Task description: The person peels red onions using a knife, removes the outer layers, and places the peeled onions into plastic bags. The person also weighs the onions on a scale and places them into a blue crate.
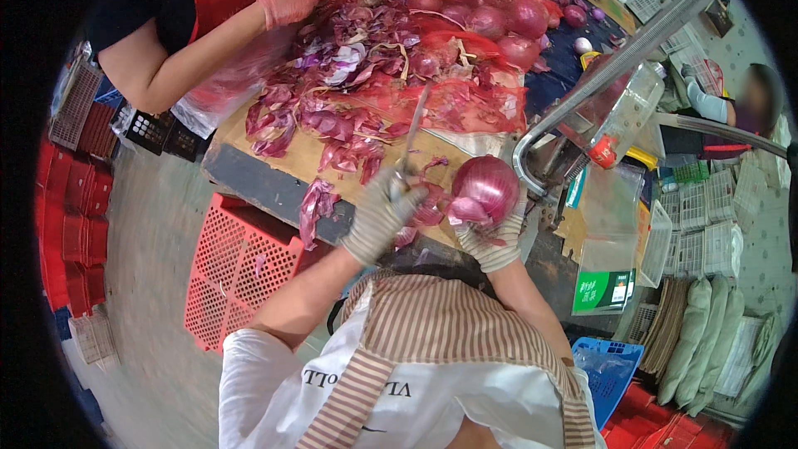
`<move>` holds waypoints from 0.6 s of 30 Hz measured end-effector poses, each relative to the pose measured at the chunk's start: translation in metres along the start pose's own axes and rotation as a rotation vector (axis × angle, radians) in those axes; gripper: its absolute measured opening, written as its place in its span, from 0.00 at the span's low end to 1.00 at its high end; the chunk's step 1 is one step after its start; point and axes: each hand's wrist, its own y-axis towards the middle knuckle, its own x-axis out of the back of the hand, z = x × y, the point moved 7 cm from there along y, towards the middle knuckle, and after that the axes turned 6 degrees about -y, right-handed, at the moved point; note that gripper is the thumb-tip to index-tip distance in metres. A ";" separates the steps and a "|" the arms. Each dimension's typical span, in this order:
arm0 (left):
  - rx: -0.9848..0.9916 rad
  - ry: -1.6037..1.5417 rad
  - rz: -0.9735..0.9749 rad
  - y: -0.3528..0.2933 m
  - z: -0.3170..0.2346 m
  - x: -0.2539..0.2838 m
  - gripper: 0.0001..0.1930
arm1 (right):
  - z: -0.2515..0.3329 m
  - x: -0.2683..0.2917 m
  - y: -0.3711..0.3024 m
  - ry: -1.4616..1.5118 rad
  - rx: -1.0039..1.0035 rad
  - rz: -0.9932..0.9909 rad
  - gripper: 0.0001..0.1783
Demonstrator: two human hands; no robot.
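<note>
A large red onion (pixel 485 189) rests in my right hand (pixel 496 243), which wears a pale knit glove and cups it from below. A loosened flap of purple skin (pixel 470 210) hangs at the onion's lower left side. My gloved left hand (pixel 378 218), slightly smeared by motion, is closed round a knife (pixel 415 126) whose thin blade points away from me. Between the two hands is a piece of purple onion skin (pixel 428 204), close to my left fingers; I cannot tell whether they grip it. Both hands are over the near edge of the table (pixel 249 173).
Heaped onion peelings (pixel 349 66) and red mesh netting (pixel 474 104) with whole onions (pixel 490 21) cover the table. Across it on the left is a co-worker's pink-gloved hand (pixel 293 2). A bent metal tube (pixel 598 75) stands at the right. Below the left edge sits a red crate (pixel 241 270).
</note>
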 end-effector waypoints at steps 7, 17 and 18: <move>0.297 -0.506 0.188 0.006 0.015 -0.023 0.19 | -0.003 0.028 0.013 -0.639 0.053 -0.020 0.34; -0.153 -0.156 0.222 -0.001 -0.025 -0.039 0.23 | 0.017 0.006 -0.015 -0.750 0.249 0.034 0.34; -0.003 -0.290 0.180 -0.002 -0.020 -0.037 0.20 | 0.011 -0.005 -0.019 -0.628 0.123 0.073 0.36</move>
